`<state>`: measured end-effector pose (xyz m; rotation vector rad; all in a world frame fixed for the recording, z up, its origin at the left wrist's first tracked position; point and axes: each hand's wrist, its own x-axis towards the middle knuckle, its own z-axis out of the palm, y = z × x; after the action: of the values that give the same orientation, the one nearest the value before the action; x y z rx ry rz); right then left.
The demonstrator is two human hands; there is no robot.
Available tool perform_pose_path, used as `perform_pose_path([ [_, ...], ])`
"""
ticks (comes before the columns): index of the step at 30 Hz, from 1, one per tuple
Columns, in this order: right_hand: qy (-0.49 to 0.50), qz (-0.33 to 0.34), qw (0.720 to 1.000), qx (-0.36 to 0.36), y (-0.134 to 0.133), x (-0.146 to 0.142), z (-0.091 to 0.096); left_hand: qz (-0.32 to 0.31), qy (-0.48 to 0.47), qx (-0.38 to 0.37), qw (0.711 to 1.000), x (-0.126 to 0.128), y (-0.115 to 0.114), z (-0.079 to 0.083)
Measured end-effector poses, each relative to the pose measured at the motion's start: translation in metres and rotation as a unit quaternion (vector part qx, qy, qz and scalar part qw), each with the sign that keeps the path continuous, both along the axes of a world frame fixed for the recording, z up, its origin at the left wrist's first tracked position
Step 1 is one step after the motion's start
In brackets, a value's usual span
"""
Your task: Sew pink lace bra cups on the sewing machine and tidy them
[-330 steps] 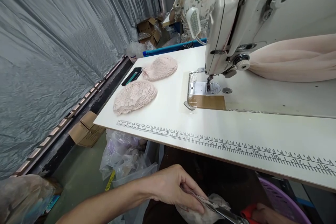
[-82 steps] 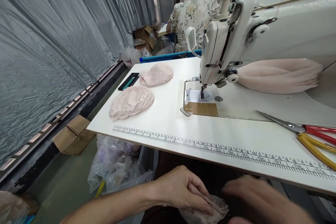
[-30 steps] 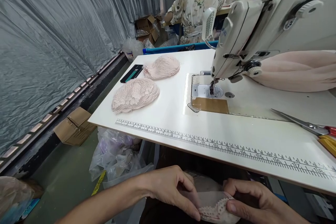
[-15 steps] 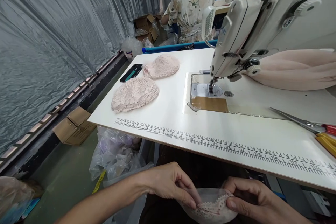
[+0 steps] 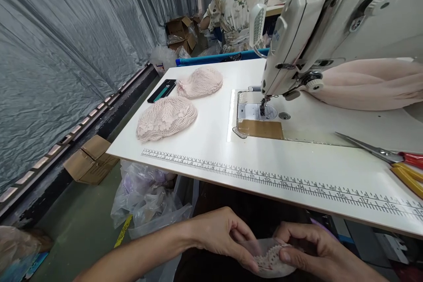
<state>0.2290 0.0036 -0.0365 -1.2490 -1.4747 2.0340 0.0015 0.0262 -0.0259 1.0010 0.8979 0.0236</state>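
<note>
Below the table's front edge, my left hand [image 5: 221, 238] and my right hand [image 5: 313, 251] pinch a small pale pink lace piece [image 5: 269, 261] between thumbs and fingers. Both hands are closed on it, one at each side. On the white sewing table [image 5: 211, 141] lie two pink lace cups [image 5: 167, 118], the farther lace cup [image 5: 200, 83] next to a dark phone [image 5: 161, 90]. A white sewing machine [image 5: 330, 31] stands at the right, its needle [image 5: 263, 105] over the metal plate.
Scissors with red and yellow handles [image 5: 386, 158] lie at the table's right. Pink fabric [image 5: 366, 83] is bundled under the machine arm. Plastic bags [image 5: 148, 198] and a cardboard box [image 5: 89, 165] sit on the floor. A person in a floral top [image 5: 238, 4] works behind. Grey sheeting [image 5: 66, 44] hangs left.
My right hand put the scissors on the table, then came back to the lace piece. Over the last second both hands have shifted their pinch slightly along its edge.
</note>
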Motion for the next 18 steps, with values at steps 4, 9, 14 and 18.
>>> perform_pose_path([
  [4, 0.013, -0.008, 1.000, -0.018, -0.0008, 0.0032, -0.0028, 0.012, -0.008, -0.015, 1.000, 0.0034, -0.0014, -0.0052],
  [9, 0.011, -0.004, 1.000, -0.008, -0.0009, 0.0033, -0.0028, 0.000, 0.000, -0.003, 1.000, 0.0015, 0.0006, -0.0002],
  [14, 0.001, 0.022, 1.000, 0.007, 0.0009, 0.0020, -0.0032, -0.006, 0.004, -0.004, 1.000, 0.0001, 0.0017, 0.0029],
  [18, -0.015, 0.040, 0.999, 0.020, 0.0003, -0.0010, -0.0046, -0.006, -0.004, -0.004, 1.000, -0.0017, 0.0001, -0.0008],
])
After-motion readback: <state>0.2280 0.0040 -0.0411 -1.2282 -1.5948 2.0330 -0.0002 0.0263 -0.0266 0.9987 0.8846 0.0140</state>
